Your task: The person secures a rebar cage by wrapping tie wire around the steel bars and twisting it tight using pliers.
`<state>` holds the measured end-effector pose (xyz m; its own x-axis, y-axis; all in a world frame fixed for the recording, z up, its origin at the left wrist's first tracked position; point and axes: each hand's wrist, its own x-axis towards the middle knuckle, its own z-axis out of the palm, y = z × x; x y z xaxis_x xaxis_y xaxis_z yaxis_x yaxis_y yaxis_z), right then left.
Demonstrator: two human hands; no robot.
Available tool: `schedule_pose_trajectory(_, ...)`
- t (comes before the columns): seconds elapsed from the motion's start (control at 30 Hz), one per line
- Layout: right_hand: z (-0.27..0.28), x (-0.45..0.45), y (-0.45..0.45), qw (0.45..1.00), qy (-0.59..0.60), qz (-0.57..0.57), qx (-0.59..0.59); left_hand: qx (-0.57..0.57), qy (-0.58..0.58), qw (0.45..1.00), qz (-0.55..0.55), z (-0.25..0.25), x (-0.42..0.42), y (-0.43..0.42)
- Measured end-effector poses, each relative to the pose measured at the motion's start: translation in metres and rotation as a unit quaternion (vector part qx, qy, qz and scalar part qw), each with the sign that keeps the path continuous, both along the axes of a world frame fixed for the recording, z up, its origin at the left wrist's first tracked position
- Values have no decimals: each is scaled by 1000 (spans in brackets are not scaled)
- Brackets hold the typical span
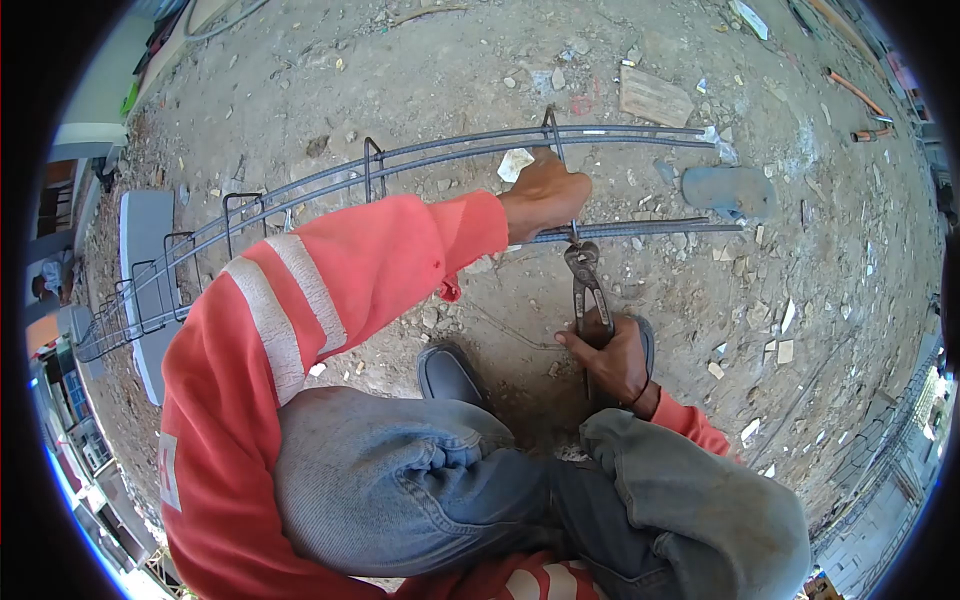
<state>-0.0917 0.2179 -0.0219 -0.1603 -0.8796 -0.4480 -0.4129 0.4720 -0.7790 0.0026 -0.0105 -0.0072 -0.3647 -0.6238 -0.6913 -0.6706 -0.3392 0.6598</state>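
A long cage of steel rebar (460,152) with square wire stirrups (372,168) lies across the dirt in front of me. My left hand (550,192) is closed around the stirrup near the cage's right end, its fingertips hidden beneath. A pale flat scrap (515,164) shows beside its knuckles; whether the hand touches it I cannot tell. My right hand (618,362) grips the handles of dark water pump pliers (588,290). Their jaws point away from me and meet the stirrup's near corner at the lower bars (660,228).
Grey boards (150,290) lie under the cage's left part. Beyond the right bar ends are a flattened grey-blue piece (728,192) and a flat block (655,96). Rubble chips litter the ground, and an orange pipe (855,92) lies at the far right. My shoes (452,375) stand close by.
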Motion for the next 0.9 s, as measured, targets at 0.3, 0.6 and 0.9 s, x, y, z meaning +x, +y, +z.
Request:
schedule_pose_trajectory(0.3, -30, -3, -4, 649, -734, -21, 200, 11, 48, 998, 33, -11, 3, -4)
schedule_pose_trajectory(0.6, -5, -13, 11, 962, -258, -66, 54, -17, 42, 998, 48, -7, 3, -2)
schedule_pose_trajectory(0.9, -7, -18, 13, 993, 19, 86, 77, 0, 17, 999, 29, -3, 0, -1)
